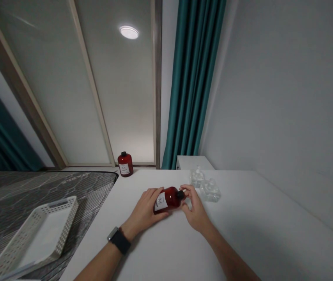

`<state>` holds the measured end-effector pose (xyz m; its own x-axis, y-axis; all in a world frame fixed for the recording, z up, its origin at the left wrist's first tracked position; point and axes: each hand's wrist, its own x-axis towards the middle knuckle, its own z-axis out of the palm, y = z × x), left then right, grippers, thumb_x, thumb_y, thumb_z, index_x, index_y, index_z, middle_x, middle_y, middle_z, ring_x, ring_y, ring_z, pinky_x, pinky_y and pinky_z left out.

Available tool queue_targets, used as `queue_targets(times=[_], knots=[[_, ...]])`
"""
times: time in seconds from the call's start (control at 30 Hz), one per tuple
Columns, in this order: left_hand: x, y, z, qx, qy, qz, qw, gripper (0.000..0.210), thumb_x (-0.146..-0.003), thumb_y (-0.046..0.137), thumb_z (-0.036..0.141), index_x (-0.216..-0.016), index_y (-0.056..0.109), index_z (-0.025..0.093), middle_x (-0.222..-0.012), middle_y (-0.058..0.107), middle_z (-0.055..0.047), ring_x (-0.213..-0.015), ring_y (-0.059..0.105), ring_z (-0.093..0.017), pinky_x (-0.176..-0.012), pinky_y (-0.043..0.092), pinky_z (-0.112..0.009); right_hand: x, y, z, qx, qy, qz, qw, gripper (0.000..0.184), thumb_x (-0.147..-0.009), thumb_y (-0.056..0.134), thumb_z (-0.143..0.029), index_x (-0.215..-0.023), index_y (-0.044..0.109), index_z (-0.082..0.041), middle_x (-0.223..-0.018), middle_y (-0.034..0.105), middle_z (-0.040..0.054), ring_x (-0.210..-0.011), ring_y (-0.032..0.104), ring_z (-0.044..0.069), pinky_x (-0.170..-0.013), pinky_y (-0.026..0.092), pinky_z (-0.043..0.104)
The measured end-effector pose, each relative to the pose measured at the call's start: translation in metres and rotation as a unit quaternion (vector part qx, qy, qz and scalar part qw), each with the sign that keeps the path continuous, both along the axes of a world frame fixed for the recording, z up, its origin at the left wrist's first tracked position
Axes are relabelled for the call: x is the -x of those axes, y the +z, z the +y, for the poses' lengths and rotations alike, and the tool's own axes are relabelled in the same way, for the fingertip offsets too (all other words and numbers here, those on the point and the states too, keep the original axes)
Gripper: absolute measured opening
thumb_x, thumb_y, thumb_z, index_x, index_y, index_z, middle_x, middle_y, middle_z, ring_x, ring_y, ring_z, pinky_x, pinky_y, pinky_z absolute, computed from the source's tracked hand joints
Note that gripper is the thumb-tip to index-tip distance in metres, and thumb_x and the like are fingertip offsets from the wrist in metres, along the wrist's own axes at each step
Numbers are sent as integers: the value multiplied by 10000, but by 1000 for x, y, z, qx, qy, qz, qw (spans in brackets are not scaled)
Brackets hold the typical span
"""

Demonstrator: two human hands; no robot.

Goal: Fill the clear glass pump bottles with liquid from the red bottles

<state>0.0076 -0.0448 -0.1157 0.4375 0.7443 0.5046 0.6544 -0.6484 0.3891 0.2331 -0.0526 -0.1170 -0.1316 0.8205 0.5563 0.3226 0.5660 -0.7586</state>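
Note:
A dark red bottle (172, 197) with a white label and a black cap (180, 194) lies tilted on its side just over the white table, its cap pointing right. My left hand (149, 207) wraps round the labelled end of the bottle. At the other end, the thumb and fingers of my right hand (193, 208) close around the black cap. Just beyond my right hand stand two clear glass bottles, one farther back (197, 178) and one nearer (210, 190). A second red bottle (125, 165) with a black cap stands upright at the table's far left corner.
The white table (166, 249) runs along the wall at right. Left of it, a white perforated basket (62, 226) rests on a grey patterned surface (8, 203). Behind are a white cabinet (194, 162), a teal curtain (195, 78) and frosted sliding doors (122, 97).

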Motion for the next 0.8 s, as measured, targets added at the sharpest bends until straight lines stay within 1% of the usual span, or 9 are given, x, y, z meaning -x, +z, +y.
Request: queue_targets(times=[0.1, 0.2, 0.27, 0.33, 0.4, 0.57, 0.67, 0.73, 0.8], knots=[[0, 1, -1, 0, -4, 5, 1000, 829, -729, 837, 313, -1436, 412, 236, -1310, 599, -123, -1132, 575, -316, -962, 497, -472, 2, 0, 1, 4, -3, 22, 1000, 452, -887, 503, -184, -1327, 410, -230, -1075, 548, 61, -893, 574, 194, -886, 491, 373], [-1, 3, -2, -2, -9, 17, 1000, 829, -731, 837, 304, -1437, 408, 233, -1318, 593, -127, -1136, 571, -320, -961, 491, -477, 4, 0, 4, 14, -27, 34, 999, 409, -935, 506, -284, -1325, 406, -214, -877, 504, 2, -786, 547, 181, -784, 494, 338], [-1, 3, -2, -3, -9, 24, 1000, 833, -732, 836, 299, -1440, 402, 231, -1320, 591, -130, -1137, 569, -324, -960, 488, -481, 3, 1, 5, 21, -32, 17, 999, 369, -944, 488, -279, -1303, 435, -213, -796, 471, -25, -729, 527, 172, -733, 479, 320], [-1, 3, -2, -2, -10, 27, 1000, 830, -739, 831, 301, -1442, 397, 228, -1320, 589, -132, -1139, 566, -326, -961, 486, -485, 2, 1, 4, 18, -28, -2, 999, 364, -931, 475, -230, -1294, 458, -216, -805, 492, -18, -732, 534, 171, -731, 474, 316], [-1, 3, -2, 0, -13, 26, 1000, 826, -743, 827, 306, -1442, 393, 222, -1317, 589, -133, -1141, 564, -326, -963, 485, -484, 0, 2, 2, -5, -16, -7, 1000, 402, -883, 483, -161, -1281, 477, -221, -888, 539, 9, -788, 557, 177, -774, 480, 324], [-1, 3, -2, 1, -23, 22, 1000, 814, -748, 821, 313, -1435, 395, 217, -1320, 586, -135, -1143, 567, -321, -965, 487, -473, 0, 7, -2, -60, 32, 27, 997, 408, -771, 470, -68, -1144, 538, -220, -1030, 551, 50, -877, 576, 187, -806, 491, 323], [-2, 3, -2, 0, -21, 24, 999, 814, -752, 816, 315, -1438, 390, 214, -1327, 583, -138, -1147, 566, -321, -966, 486, -473, 1, 8, -1, -50, 6, 17, 999, 323, -824, 497, -129, -1134, 540, -211, -1029, 547, 55, -851, 564, 184, -783, 489, 322], [-2, 3, -2, -1, -19, 29, 999, 814, -753, 815, 319, -1439, 390, 213, -1325, 584, -138, -1147, 565, -325, -967, 485, -479, 1, 7, 1, -27, -32, 2, 999, 271, -864, 542, -216, -1135, 530, -206, -949, 545, 33, -790, 548, 176, -746, 480, 316], [-2, 2, -1, -1, -17, 33, 999, 815, -757, 812, 324, -1442, 384, 218, -1328, 581, -138, -1150, 562, -327, -970, 483, -484, 1, 4, 3, 6, -46, -10, 999, 262, -875, 578, -289, -1115, 512, -206, -825, 525, -8, -714, 530, 166, -675, 458, 294]])
